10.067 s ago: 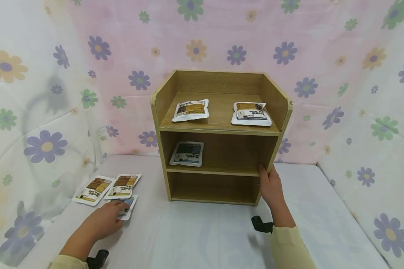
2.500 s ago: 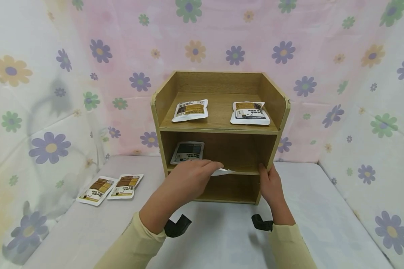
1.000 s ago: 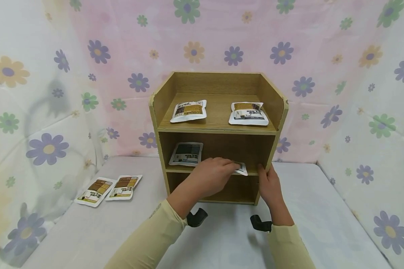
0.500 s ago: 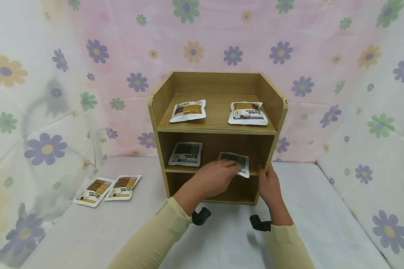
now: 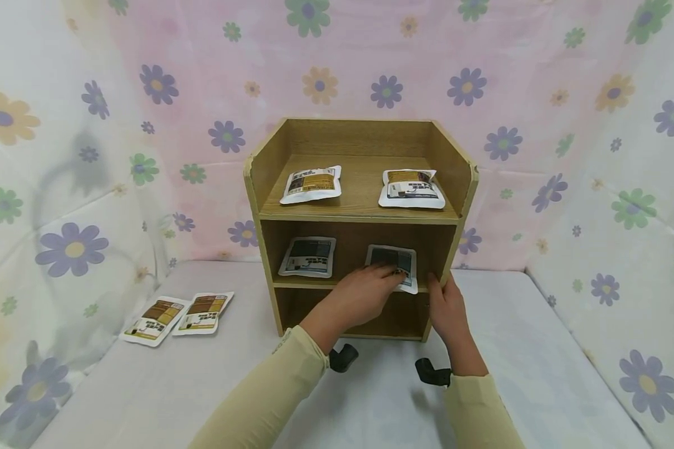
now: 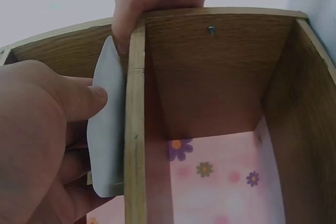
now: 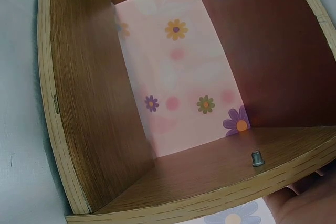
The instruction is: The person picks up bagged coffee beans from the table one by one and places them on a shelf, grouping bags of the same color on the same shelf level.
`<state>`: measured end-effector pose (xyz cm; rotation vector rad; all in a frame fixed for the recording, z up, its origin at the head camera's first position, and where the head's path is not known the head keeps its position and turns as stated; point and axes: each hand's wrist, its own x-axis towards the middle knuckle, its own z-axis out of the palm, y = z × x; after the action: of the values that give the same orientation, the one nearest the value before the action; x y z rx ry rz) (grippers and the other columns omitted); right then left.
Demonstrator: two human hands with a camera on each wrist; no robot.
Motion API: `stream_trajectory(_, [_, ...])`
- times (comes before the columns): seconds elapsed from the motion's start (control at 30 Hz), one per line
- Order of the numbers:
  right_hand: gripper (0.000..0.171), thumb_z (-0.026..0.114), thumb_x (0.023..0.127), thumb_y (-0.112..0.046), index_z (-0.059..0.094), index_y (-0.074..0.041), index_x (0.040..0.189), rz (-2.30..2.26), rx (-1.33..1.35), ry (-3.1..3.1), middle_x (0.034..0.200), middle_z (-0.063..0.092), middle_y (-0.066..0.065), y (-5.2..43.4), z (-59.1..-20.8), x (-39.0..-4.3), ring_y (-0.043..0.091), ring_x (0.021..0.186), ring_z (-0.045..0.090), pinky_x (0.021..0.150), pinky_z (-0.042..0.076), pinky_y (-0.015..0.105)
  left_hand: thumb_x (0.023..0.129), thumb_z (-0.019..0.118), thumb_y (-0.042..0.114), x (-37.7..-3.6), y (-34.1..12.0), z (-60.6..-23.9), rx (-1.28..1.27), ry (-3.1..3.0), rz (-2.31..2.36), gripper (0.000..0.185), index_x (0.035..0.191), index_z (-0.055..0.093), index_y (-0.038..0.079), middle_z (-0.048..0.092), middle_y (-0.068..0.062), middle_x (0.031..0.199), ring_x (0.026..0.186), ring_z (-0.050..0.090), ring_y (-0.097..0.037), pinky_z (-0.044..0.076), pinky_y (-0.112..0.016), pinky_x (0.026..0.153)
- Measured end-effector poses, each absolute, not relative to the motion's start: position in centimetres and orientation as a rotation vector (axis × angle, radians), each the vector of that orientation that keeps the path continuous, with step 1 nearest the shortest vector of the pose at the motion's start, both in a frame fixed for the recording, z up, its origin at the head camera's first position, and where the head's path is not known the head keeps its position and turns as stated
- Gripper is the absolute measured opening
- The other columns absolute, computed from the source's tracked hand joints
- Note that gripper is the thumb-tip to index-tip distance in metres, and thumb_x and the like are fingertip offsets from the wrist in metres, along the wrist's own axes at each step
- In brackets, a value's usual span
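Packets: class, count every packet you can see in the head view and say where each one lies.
6. Two on the top shelf, two on the middle shelf, the right one held by the left hand, two on the table. None seem hidden.

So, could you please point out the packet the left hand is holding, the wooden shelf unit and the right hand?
Dark-labelled packet [image 5: 394, 259], head view, on its dark label.
Wooden shelf unit [image 5: 359, 218], head view, top shelf's front edge.
Right hand [image 5: 445, 307], head view, back of the hand.
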<state>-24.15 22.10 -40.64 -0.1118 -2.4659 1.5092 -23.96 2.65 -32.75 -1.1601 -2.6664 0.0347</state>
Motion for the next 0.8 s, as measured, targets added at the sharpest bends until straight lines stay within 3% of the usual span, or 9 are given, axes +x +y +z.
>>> stream_trajectory(0.37, [0.061, 0.026, 0.102, -0.052, 0.028, -0.016, 0.151, 1.547, -0.113, -2.457, 0.147, 0.044, 0.019, 22.1, -40.6, -24.1, 0.042, 0.126, 0.052, 0.097, 0.047, 0.061, 0.101, 0.05, 0.016, -25.2, 3.7, -33.4, -1.091, -2.716, 0.028, 0.042, 0.142, 0.049, 0.02, 0.048, -0.001, 0.147, 0.136, 0.046, -0.02, 0.045, -0.036, 0.108])
stream_trajectory(0.8, [0.06, 0.028, 0.102, -0.051, 0.031, -0.015, 0.15, 1.532, -0.099, -2.436, 0.144, 0.046, 0.02, 22.2, -40.8, -24.2, 0.041, 0.125, 0.052, 0.098, 0.046, 0.06, 0.099, 0.052, 0.013, -26.3, 4.7, -34.0, -1.052, -2.646, 0.009, 0.041, 0.14, 0.052, 0.019, 0.051, -0.002, 0.144, 0.133, 0.049, -0.02, 0.045, -0.034, 0.108])
